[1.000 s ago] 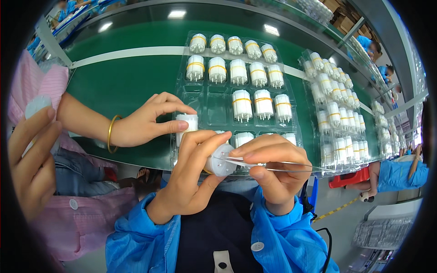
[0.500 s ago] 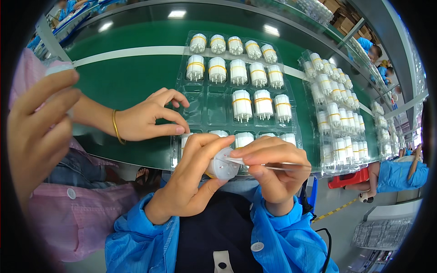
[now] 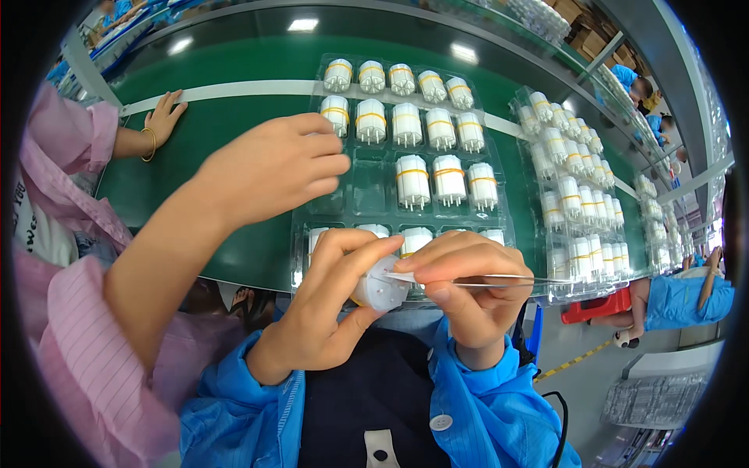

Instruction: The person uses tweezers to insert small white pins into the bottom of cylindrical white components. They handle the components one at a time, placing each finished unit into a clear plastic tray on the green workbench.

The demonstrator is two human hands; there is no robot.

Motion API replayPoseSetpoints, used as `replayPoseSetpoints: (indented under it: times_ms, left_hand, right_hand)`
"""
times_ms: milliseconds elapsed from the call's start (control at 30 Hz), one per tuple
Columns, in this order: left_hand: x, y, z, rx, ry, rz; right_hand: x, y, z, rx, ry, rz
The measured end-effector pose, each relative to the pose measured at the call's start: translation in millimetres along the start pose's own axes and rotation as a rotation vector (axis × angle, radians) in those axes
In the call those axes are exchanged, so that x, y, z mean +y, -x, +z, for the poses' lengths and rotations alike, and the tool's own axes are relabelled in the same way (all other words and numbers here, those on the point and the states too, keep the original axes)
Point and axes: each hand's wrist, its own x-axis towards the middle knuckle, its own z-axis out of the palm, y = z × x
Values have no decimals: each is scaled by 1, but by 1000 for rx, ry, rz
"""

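In front of my chest, my left hand (image 3: 321, 312) wraps round a white plastic cylinder (image 3: 381, 287), its round end with small holes or pins turned toward my right hand. My right hand (image 3: 472, 292) pinches a pair of thin metal tweezers (image 3: 499, 279); their pale tip touches or nearly touches that round end. Just beyond my hands lies a clear plastic tray (image 3: 370, 181) holding rows of similar white cylinders (image 3: 413, 181) with yellow bands and metal pins. A co-worker's hand (image 3: 273, 168) reaches over the tray's left edge, and I cannot see whether it holds anything.
A green work surface (image 3: 234, 58) with a white stripe runs across. To the right stands another loaded clear tray (image 3: 573, 187). The co-worker's other hand (image 3: 164, 121) rests at the far left. A red stool (image 3: 597, 306) and a seated person in blue (image 3: 686, 300) are further right.
The co-worker's raised hand has swung from the left edge to the tray, and their banded hand has drawn back to the far left. My hands have barely moved.
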Motion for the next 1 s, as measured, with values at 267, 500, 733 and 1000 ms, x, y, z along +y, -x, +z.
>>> replayPoseSetpoints:
  times_ms: [267,500,733,1000]
  left_hand:
    - [-2,-4,7,22,-94,21]
    - [-3,-7,12,134,-262,126]
    - [-24,0,34,314,-87,161]
    - [-21,3,29,295,-304,177]
  right_hand:
    - [-20,-9,1,-140,368,-49]
    - [-11,12,4,187,-13,21]
    - [-8,23,19,249,24,38]
    - [-8,22,24,272,14,81]
